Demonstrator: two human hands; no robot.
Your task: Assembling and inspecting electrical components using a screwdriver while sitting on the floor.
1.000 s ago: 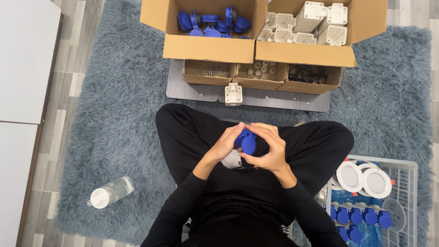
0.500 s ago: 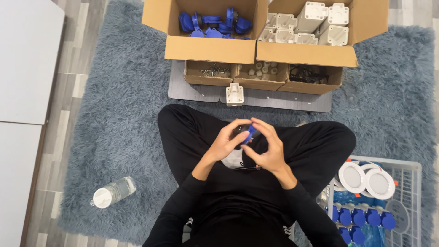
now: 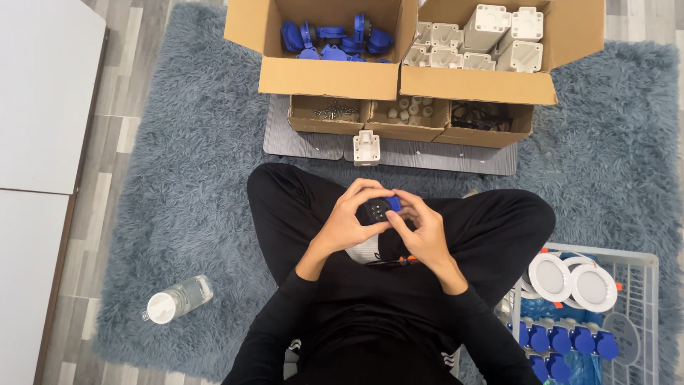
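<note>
Head view: blue socket turned, dark face up.

A blue-and-black socket part is showing between the hands. The shaggy rug is looking grey-blue, the cardboard boxes plain brown, one holding blue pieces, another pale grey ones. The wire basket is showing white, with white discs inside.
</note>
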